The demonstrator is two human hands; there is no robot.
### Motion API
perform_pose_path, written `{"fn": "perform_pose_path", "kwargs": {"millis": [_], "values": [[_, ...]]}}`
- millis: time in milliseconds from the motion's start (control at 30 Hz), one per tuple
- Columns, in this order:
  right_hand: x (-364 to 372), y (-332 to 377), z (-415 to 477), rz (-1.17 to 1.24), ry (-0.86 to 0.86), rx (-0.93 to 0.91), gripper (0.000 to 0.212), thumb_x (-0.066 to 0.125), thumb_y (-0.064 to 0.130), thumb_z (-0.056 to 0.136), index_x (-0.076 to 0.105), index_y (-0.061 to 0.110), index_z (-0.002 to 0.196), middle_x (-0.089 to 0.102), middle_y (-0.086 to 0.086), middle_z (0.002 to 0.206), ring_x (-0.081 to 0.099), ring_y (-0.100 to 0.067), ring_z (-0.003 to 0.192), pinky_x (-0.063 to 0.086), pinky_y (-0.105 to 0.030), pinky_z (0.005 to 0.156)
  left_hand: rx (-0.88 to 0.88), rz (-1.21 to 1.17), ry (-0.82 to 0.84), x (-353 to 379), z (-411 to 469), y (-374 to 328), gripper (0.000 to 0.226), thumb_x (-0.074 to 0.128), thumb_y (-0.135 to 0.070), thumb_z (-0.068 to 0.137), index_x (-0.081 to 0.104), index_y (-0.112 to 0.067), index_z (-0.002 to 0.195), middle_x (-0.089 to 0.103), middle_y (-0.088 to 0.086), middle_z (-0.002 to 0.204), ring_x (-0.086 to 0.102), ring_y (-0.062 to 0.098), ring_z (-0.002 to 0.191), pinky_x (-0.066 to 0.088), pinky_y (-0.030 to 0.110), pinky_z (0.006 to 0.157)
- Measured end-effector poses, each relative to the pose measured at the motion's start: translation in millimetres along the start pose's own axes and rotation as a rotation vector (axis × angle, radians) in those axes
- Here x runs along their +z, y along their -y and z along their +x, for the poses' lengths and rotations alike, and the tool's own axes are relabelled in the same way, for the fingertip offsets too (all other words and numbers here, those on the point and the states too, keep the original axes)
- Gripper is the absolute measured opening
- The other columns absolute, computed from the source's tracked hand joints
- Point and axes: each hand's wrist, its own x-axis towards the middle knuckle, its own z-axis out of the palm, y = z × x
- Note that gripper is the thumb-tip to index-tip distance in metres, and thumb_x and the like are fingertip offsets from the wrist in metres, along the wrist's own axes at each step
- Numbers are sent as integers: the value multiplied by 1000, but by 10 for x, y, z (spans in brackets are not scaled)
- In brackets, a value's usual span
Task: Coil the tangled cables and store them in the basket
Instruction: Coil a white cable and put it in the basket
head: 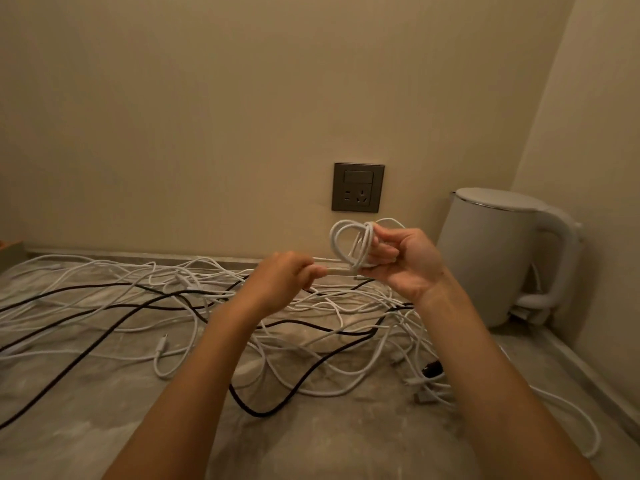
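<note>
A small coil of white cable [341, 244] is held up above the counter by my right hand [403, 259], whose fingers curl round its loops. My left hand [285, 277] pinches the loose end of that same white cable [337, 270] just left of the coil and holds it taut. Below both hands a tangle of white cables [138, 282] and black cables [104, 341] spreads over the stone counter [86, 427]. No basket can be seen.
A white electric kettle [498, 254] stands on its base at the back right, near the corner wall. A dark wall socket [358, 187] sits just behind the coil. A brown object [10, 251] shows at the far left edge.
</note>
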Motion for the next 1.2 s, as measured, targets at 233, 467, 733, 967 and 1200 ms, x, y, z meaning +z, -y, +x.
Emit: {"fn": "perform_pose_path", "kwargs": {"millis": [233,467,733,967,1200], "values": [[8,-43,30,-825,203,268,32,42,6,93,52,5,63,32,7,44,26,-3,39,30,-16,46,-89,145,13,-39,-25,62,26,53,-36,91,55,-15,76,47,-11,65,47,18,71,37,32,64],[203,-240,118,-1221,-107,71,27,50,3,93,62,-2,69,51,-8,56,44,-11,48,37,-20,51,20,113,-89,-54,-30,-177,25,41,-30,98,56,-13,88,53,0,79,48,18,73,42,36,71],[66,-216,235,-668,-480,-323,38,49,4,93,57,7,56,49,-2,50,43,-7,43,37,-18,50,93,-128,-145,-22,-10,-356,27,40,-20,98,54,-13,76,42,-8,59,36,5,55,23,30,56],[-4,-171,284,149,-313,-147,28,38,8,99,53,6,75,51,4,42,42,-3,35,40,-24,65,82,-310,-74,54,-6,-292,26,42,-12,97,56,-9,76,41,-3,51,37,4,40,29,19,45],[58,-147,211,387,-164,-91,29,36,10,98,51,5,74,42,-2,42,33,-9,41,39,-24,69,50,-457,-58,27,-17,-264,30,43,-11,97,54,-16,69,47,0,52,40,2,36,36,14,40]]}}
